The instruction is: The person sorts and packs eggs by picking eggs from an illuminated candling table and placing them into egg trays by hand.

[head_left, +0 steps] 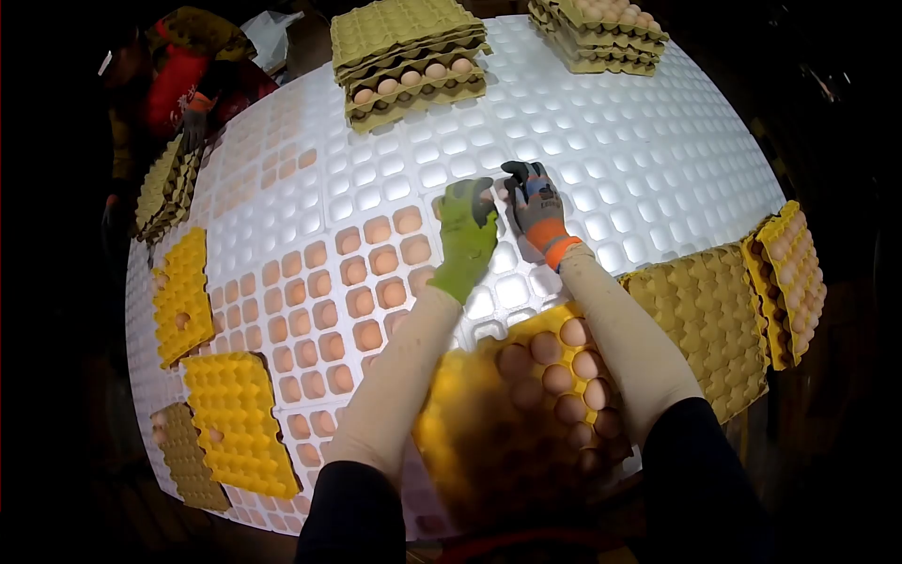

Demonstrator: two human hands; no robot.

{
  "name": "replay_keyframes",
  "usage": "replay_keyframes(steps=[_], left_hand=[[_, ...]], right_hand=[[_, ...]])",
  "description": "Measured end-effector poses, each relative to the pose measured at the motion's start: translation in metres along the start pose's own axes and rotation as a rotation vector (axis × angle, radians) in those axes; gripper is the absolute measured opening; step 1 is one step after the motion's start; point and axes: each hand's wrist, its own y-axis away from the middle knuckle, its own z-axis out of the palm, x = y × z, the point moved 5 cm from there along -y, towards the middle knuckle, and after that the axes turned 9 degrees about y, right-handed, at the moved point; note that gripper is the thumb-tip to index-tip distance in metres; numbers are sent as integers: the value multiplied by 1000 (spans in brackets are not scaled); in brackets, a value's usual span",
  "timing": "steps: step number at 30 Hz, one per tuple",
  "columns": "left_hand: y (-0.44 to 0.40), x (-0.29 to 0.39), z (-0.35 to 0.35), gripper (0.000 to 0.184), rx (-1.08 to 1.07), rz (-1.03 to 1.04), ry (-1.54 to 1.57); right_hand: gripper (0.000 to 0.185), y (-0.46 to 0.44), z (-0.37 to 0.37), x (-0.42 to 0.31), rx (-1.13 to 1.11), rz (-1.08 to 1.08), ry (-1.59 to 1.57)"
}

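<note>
My left hand (467, 226), in a green glove with dark fingertips, reaches over the white pocketed foam table with its fingers curled down; what they hold is hidden. Close beside it, my right hand (537, 205), in a grey glove with an orange cuff, has bent fingers round an egg (501, 190) that shows only partly between the hands. Rows of eggs (383, 258) sit in the pockets left of my left hand. Under my forearms lies a yellow egg tray (526, 329), its right part holding several eggs (558, 379) and its lower left in shadow.
Stacked grey trays (404, 38) with eggs stand at the far edge, another stack (601, 38) right of them. An overturned-looking tray (700, 324) and tilted egg-filled yellow trays (794, 282) are at right. Yellow trays (240, 423) lie left. A person (183, 85) stands far left.
</note>
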Motion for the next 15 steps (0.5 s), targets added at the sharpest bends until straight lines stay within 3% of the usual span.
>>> replay_keyframes(steps=[1,2,3,4,7,8,9,11,12,13,15], left_hand=[[-2,13,5,37,-92,22,-59],[7,-4,21,44,-126,154,-203],[8,-1,21,44,-125,152,-191],[11,0,21,42,-181,110,-184],[24,14,-12,32,-304,-55,22],[31,26,-28,31,-313,-66,5],[37,41,-41,31,-316,-60,-10],[61,85,-66,39,-382,-354,293],[74,111,-75,44,-444,-471,398],[96,113,-73,41,-476,-8,-19],[117,143,-69,34,-567,58,-256]], right_hand=[[39,3,4,3,2,-2,4],[39,12,3,-1,64,-198,177],[39,21,2,-4,121,-396,355],[41,23,-4,-4,149,-403,250],[39,32,-26,14,-359,143,-663],[30,54,-76,-11,-226,79,-656],[30,75,-99,-15,-289,-16,-483],[37,124,-127,-14,-438,-271,-238],[40,150,-138,-19,-281,-570,61],[37,163,-142,-40,-524,-603,414],[34,184,-123,-32,-425,-721,451]])
